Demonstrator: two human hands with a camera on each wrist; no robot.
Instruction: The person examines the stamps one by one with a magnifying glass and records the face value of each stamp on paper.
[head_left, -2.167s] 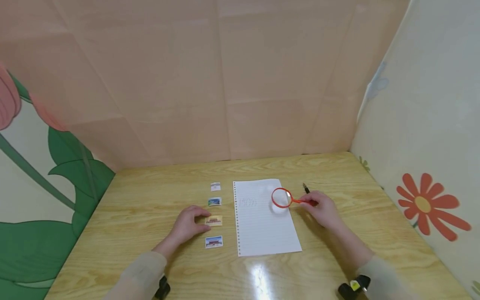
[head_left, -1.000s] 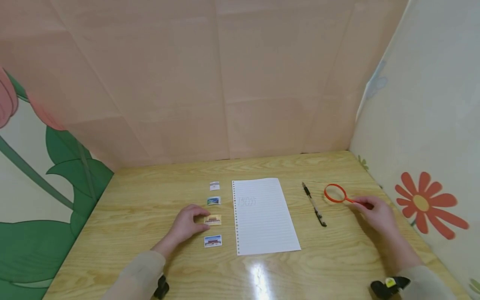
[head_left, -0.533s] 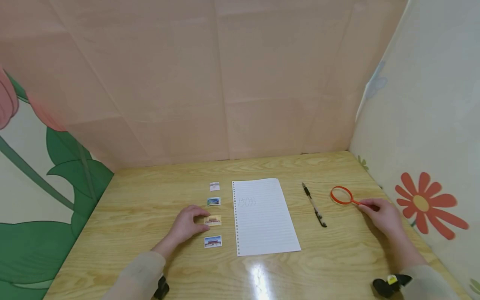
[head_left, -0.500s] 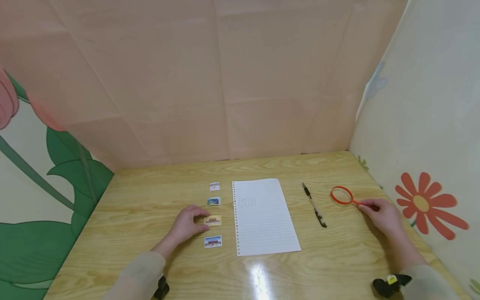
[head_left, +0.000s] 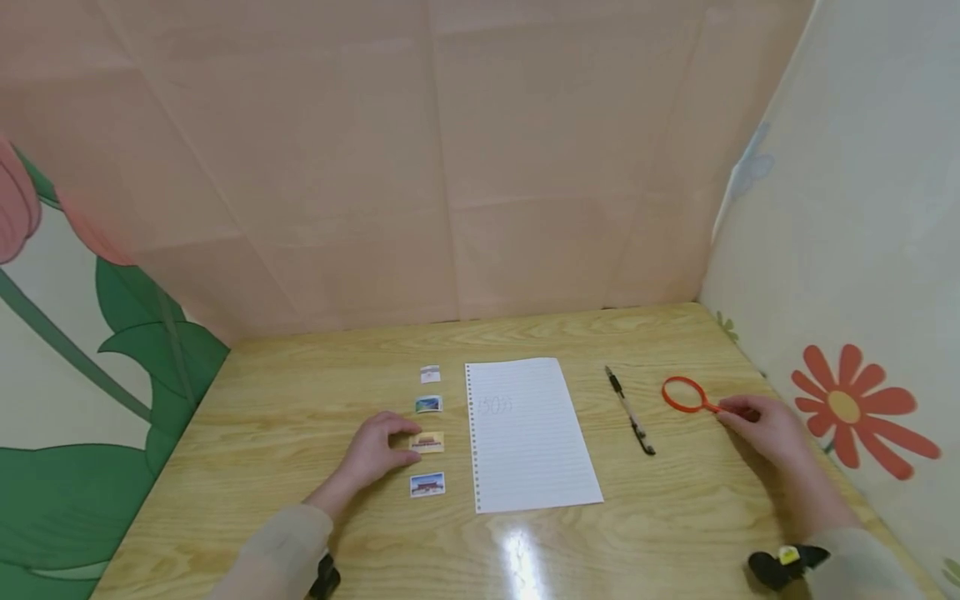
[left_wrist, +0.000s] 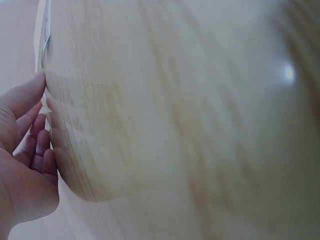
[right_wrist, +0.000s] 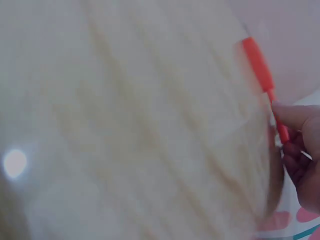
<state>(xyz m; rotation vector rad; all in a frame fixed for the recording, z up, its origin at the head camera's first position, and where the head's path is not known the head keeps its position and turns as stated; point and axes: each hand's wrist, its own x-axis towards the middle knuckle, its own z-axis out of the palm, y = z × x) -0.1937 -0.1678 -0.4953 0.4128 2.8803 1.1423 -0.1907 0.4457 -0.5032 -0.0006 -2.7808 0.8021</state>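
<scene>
My left hand (head_left: 375, 448) lies on the table with thumb and index finger spread at the left edge of a yellow postage stamp (head_left: 427, 442). In the left wrist view its other fingers (left_wrist: 40, 150) are loosely curled. My right hand (head_left: 767, 429) pinches the handle of a red magnifying glass (head_left: 706, 406) at the right side. The right wrist view shows the magnifying glass's red rim (right_wrist: 257, 62) edge-on, low over or touching the table; which, I cannot tell. A pagoda-picture stamp (head_left: 427, 485) lies nearest me, with a blue-green stamp (head_left: 429, 404) and a pale stamp (head_left: 430, 374) farther back.
A lined sheet of paper (head_left: 536, 450) with faint handwriting, perhaps digits, lies right of the stamps. Between the paper and the magnifying glass lies a black-and-clear pen (head_left: 630, 410). Walls border the wooden table (head_left: 300, 383) at the back and right.
The magnifying glass went right with my right hand, from over the paper's edge past the pen, uncovering the pen. It has barely moved in the last half second. My left hand has stayed put.
</scene>
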